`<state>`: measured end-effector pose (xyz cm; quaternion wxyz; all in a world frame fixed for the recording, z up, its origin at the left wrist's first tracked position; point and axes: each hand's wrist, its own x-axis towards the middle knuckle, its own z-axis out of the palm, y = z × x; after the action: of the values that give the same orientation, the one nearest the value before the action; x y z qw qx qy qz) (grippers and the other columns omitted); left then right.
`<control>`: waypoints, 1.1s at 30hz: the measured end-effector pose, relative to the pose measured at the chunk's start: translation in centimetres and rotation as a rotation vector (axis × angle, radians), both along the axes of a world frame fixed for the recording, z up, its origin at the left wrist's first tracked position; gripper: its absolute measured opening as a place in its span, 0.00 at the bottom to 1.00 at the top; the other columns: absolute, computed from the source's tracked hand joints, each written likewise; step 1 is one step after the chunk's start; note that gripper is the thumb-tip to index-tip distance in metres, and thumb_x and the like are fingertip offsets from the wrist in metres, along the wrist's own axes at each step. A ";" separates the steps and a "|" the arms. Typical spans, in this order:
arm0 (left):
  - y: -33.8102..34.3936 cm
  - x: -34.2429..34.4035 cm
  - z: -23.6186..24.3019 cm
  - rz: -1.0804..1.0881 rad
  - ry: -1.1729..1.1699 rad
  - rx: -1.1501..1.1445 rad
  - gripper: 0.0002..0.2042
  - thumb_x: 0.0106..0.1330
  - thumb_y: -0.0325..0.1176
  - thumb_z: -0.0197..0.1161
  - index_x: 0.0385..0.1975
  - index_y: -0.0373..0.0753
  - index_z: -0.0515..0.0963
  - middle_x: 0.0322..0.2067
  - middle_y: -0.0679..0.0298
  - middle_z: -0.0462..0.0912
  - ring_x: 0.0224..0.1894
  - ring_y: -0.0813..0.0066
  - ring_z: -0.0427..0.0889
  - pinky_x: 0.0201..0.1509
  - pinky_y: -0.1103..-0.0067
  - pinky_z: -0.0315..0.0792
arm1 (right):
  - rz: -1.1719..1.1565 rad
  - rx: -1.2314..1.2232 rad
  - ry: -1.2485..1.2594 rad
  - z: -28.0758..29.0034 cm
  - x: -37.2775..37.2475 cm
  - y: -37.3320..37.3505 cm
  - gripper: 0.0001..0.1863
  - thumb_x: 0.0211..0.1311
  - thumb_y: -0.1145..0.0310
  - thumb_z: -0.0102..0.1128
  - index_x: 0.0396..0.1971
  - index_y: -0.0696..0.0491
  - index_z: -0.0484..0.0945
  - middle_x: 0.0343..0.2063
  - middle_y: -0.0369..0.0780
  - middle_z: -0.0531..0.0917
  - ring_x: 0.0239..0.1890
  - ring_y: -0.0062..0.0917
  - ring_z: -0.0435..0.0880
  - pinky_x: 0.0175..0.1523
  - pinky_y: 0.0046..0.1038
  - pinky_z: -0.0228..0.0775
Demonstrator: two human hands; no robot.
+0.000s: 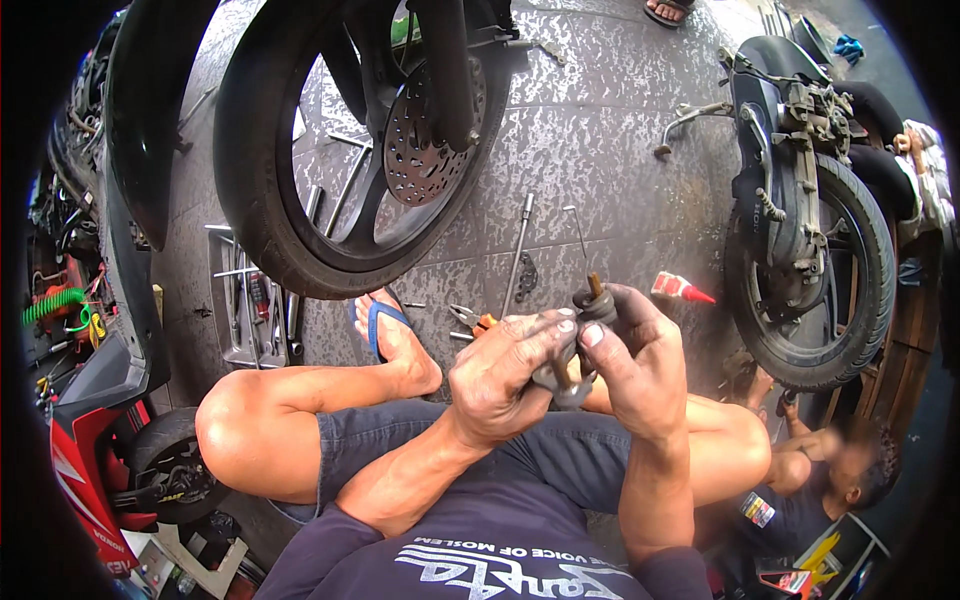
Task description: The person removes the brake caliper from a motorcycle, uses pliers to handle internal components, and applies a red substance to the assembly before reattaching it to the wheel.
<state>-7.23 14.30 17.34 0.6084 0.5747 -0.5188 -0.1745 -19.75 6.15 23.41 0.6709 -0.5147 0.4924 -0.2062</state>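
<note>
In front of my lap, my left hand [500, 378] and my right hand [640, 368] are both closed on one small metal part [572, 390]. Its dull silver lower end shows beneath my fingers. On top sits a black ribbed rubber boot [598, 304], and a brownish pin [596, 284] sticks up out of it. My left thumb and fingertips press against the part from the left; my right thumb lies across it, with the fingers curled behind. Fingers hide its middle. Orange-handled pliers [472, 322] lie on the floor just beyond my left hand.
A motorcycle front wheel [262, 240] with a brake disc [425, 135] stands ahead on the left. Another motorcycle's wheel [868, 250] is at right. On the floor are a tool tray [222, 300], a long wrench [520, 245], a black chain-like piece [526, 278] and a red-capped white bottle [672, 286]. Another person [815, 500] sits lower right.
</note>
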 end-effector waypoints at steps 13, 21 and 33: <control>-0.3 0.0 0.8 -0.014 1.258 0.259 0.07 0.68 0.26 0.63 0.43 0.32 0.80 0.38 0.59 0.86 0.39 0.75 0.85 0.46 0.79 0.79 | 0.093 0.133 -0.260 -0.3 -0.9 -0.5 0.28 0.61 0.74 0.64 0.59 0.67 0.67 0.37 0.38 0.81 0.33 0.16 0.78 0.37 0.18 0.72; 0.0 -0.4 0.9 -0.035 1.511 0.237 0.08 0.68 0.27 0.63 0.44 0.33 0.79 0.38 0.59 0.86 0.36 0.75 0.85 0.44 0.79 0.82 | -0.060 0.140 -0.047 0.4 0.5 0.1 0.19 0.63 0.74 0.63 0.52 0.66 0.73 0.32 0.37 0.84 0.25 0.09 0.76 0.29 0.13 0.68; -0.5 -0.6 0.5 -0.040 1.647 0.160 0.07 0.69 0.27 0.61 0.44 0.37 0.79 0.40 0.60 0.85 0.40 0.73 0.83 0.43 0.75 0.79 | -0.130 0.068 0.002 -1.9 1.5 1.3 0.10 0.63 0.74 0.62 0.43 0.62 0.78 0.30 0.33 0.83 0.29 0.11 0.77 0.35 0.15 0.70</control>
<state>-7.81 13.80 17.88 0.7479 0.2951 0.0969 -0.5866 -18.30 7.49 21.53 0.6726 -0.4589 0.5323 -0.2317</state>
